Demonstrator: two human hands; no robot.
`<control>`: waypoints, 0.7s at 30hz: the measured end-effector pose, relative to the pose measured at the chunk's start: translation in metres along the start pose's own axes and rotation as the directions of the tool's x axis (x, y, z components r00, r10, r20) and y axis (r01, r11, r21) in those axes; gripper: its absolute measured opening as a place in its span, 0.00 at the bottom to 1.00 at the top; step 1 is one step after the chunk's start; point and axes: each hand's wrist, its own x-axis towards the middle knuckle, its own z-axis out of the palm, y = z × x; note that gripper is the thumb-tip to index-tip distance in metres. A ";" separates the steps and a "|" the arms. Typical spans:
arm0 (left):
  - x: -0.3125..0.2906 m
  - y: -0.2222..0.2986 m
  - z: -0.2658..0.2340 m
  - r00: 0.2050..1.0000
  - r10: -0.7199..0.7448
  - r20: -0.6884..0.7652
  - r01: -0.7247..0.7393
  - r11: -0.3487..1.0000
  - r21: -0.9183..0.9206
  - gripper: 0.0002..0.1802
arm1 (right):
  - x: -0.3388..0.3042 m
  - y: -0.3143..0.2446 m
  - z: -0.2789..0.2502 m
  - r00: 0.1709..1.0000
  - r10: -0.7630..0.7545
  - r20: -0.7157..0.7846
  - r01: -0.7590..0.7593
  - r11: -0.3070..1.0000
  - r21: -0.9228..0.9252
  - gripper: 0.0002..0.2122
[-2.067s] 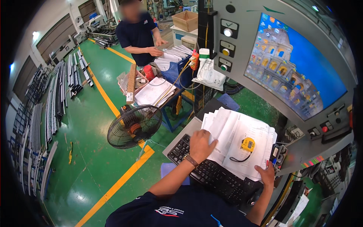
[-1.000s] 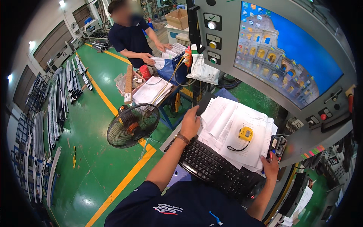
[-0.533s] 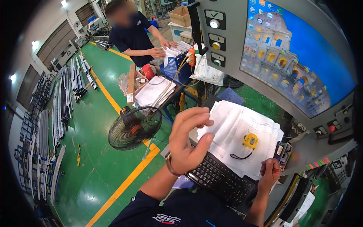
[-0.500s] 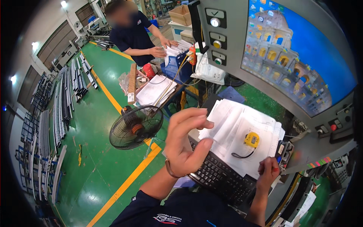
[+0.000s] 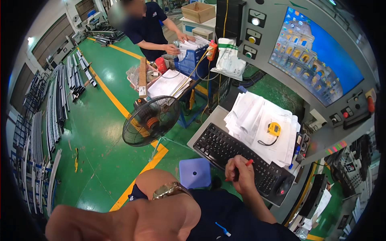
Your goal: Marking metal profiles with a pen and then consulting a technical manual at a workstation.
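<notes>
My left hand [image 5: 132, 221] is raised very close at the lower left, a metal-banded watch [image 5: 167, 190] on its wrist. Its fingers are cut off by the lower edge and blurred, so their pose is hidden. My right hand [image 5: 242, 174] is closed around a slim red pen [image 5: 249, 162], just over the front edge of a black keyboard [image 5: 225, 148]. Behind the keyboard lies a stack of white papers [image 5: 283, 150] with a yellow tape measure [image 5: 274, 129] and its black strap on top. A black mouse [image 5: 284, 185] sits right of the keyboard.
A machine screen [image 5: 317, 56] with buttons stands at the right. A black fan [image 5: 152, 120] and a blue-violet stool [image 5: 195, 176] are on the green floor. Beyond, a person [image 5: 146, 30] handles papers in a blue basket [image 5: 192, 64]. Metal profiles [image 5: 52, 104] line the left.
My left hand has dropped from above the keyboard to the lower left, nearer the camera. My right hand has moved left from beside the papers to the keyboard's front edge. The view has shifted.
</notes>
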 end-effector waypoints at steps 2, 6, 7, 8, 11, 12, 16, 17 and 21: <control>-0.003 0.003 0.005 0.999 -0.032 -0.022 0.032 0.999 0.000 0.20 | -0.007 0.017 0.024 0.996 0.080 0.031 -0.081 0.995 0.052 0.19; 0.004 0.045 -0.012 0.990 -0.128 -0.065 0.126 0.992 -0.029 0.19 | -0.027 0.053 0.057 0.954 0.255 0.161 -0.277 0.951 0.135 0.19; 0.002 0.054 -0.016 0.985 -0.158 -0.073 0.155 0.987 -0.044 0.19 | -0.030 0.059 0.063 0.927 0.314 0.207 -0.343 0.931 0.127 0.19; 0.003 0.065 -0.023 0.979 -0.189 -0.080 0.184 0.981 -0.059 0.19 | -0.034 0.073 0.063 0.891 0.374 0.257 -0.423 0.890 0.172 0.18; -0.001 0.086 -0.027 0.954 -0.283 -0.098 0.274 0.957 -0.098 0.19 | -0.049 0.092 0.082 0.827 0.476 0.300 -0.518 0.852 0.076 0.19; -0.001 0.086 -0.031 0.943 -0.316 -0.103 0.305 0.946 -0.110 0.19 | -0.053 0.100 0.083 0.793 0.515 0.325 -0.564 0.822 0.074 0.16; -0.003 0.107 -0.040 0.892 -0.438 -0.112 0.418 0.893 -0.167 0.19 | -0.075 0.127 0.095 0.721 0.597 0.352 -0.610 0.788 -0.088 0.12; -0.001 0.109 -0.041 0.878 -0.465 -0.111 0.443 0.879 -0.177 0.19 | -0.080 0.130 0.098 0.726 0.595 0.345 -0.608 0.789 -0.083 0.12; 0.003 0.133 -0.046 0.812 -0.577 -0.089 0.548 0.806 -0.226 0.19 | -0.087 0.120 0.112 0.793 0.558 0.245 -0.540 0.830 -0.139 0.16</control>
